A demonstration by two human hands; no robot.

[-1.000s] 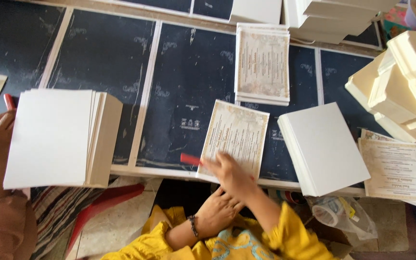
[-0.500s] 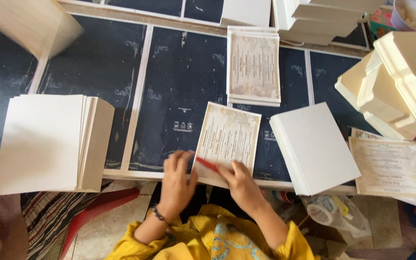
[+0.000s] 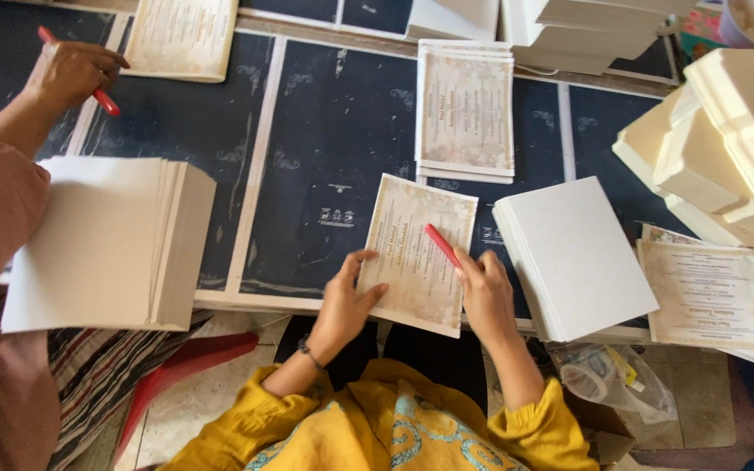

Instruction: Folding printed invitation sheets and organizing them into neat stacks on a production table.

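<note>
Pinching red marker (image 3: 441, 245), right hand (image 3: 484, 296) fingers clamped on it, tip toward 11 o'clock over printed card (image 3: 418, 253). Left hand (image 3: 345, 301) fingers spread flat, pressing card's 8 o'clock edge. Card long axis 1–7 o'clock. Blank white stack (image 3: 573, 257) at 3 o'clock, right hand nearer.

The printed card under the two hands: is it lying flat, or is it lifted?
Flat. The printed card lies on the dark table, left hand pressing its edge.
</note>
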